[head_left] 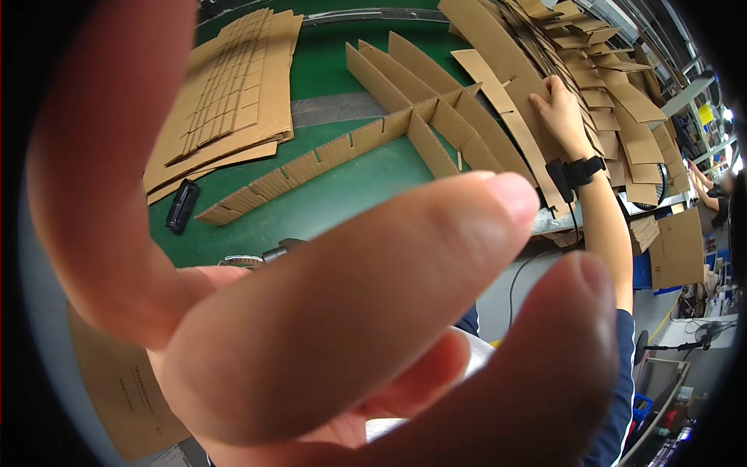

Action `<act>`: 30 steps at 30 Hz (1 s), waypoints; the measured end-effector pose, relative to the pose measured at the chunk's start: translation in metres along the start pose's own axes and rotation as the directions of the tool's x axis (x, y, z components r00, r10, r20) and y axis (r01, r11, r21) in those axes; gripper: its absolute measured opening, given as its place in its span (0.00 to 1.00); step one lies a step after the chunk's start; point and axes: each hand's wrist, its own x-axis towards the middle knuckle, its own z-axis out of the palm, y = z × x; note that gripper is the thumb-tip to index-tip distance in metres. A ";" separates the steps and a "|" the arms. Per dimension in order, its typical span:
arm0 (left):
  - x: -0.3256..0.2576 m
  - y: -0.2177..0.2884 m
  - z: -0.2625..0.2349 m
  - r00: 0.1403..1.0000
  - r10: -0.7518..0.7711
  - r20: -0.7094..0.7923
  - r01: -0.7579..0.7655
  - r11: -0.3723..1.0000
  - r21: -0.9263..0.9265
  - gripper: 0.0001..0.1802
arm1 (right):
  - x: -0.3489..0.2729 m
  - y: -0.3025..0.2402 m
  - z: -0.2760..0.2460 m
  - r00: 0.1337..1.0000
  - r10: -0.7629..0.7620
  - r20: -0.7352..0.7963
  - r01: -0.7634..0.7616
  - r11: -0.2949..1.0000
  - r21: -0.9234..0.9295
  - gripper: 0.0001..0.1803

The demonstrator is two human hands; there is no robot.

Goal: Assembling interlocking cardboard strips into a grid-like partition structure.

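My left hand (334, 311) is raised very close to the camera and fills much of the lower view. Its fingers are bent but apart, with nothing seen between them. At the upper right my right hand (562, 117), with a black strap on its wrist, grips a slotted cardboard strip (502, 66) near the stacked strips. To its left a partly assembled cardboard divider grid stands on edge. Its long slotted strip (311, 159) runs toward the lower left, and several crossing strips (381, 78) stand in it. My left hand hides part of the table.
A green table (327, 194) carries a pile of flat slotted cardboard sheets (226, 86) at the left. A small black object (182, 206) lies below the pile. Many cardboard pieces (607, 93) are stacked at the right. A cable (517, 272) hangs below my right wrist. Another person (712, 191) is at far right.
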 end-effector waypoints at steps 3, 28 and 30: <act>0.030 0.020 -0.022 0.868 -0.279 0.410 0.218 0.957 0.189 0.19 | -0.001 -0.006 -0.015 0.996 0.078 -0.045 -0.067 0.975 0.212 0.21; -0.072 -0.084 0.271 0.911 -0.355 0.209 0.305 0.922 0.237 0.07 | -0.030 -0.179 -0.013 0.890 -0.389 0.239 0.244 0.847 0.472 0.31; -0.073 -0.084 0.269 0.912 -0.356 0.206 0.312 0.925 0.215 0.08 | -0.025 -0.184 -0.016 0.895 -0.397 0.202 0.263 0.838 0.479 0.31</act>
